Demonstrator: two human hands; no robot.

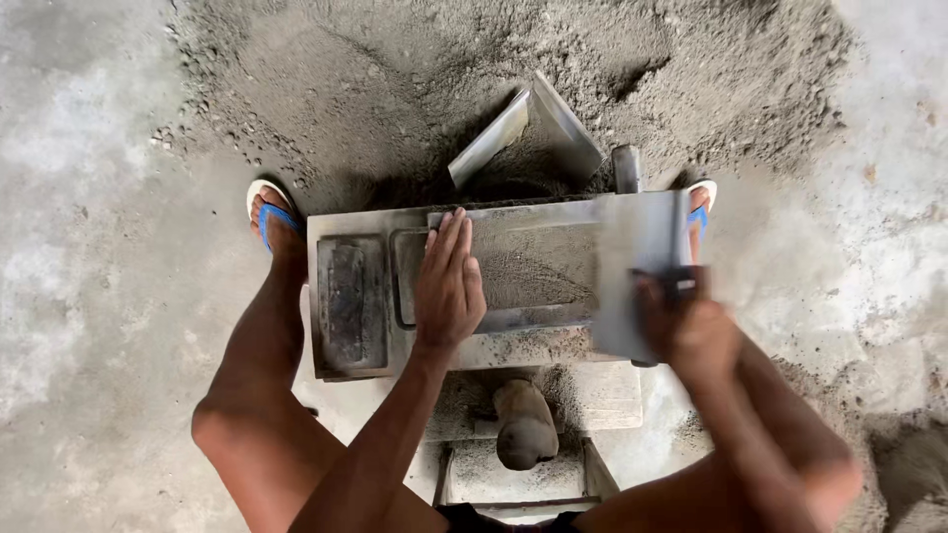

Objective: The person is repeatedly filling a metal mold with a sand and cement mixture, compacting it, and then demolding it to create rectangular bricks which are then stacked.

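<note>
Mould (365, 296), grey metal brick/block type, sits centre frame on a low stand on the concrete floor (89, 296), between the person's knees. Two cavities visible: the one at 9 o'clock holds a dark insert, the middle one is packed w/ grey sand-cement mix (533, 262). Left hand (449, 286) lies flat and open, fingers together pointing to 12 o'clock, palm pressed on the mix at the cavity's left edge. Right hand (686, 331) at 3 o'clock of the mould, closed around a dark handle of a flat metal plate (637, 271) (motion-blurred, so exact grip unclear). Plate covers the right end of the mould, touching its top.

At 12 o'clock, behind the mould: big pile of the same grey mix (415, 79) w/ a metal scoop/shovel blade (528, 138) stuck in it, open side up. Short metal post (626, 168) just beside the plate's far edge. Feet in blue flip-flops (272, 212) at 10 and 2 o'clock, flanking the mould. At 6 o'clock, below the mould, a rounded brownish lever knob (523, 424) on the stand frame.
</note>
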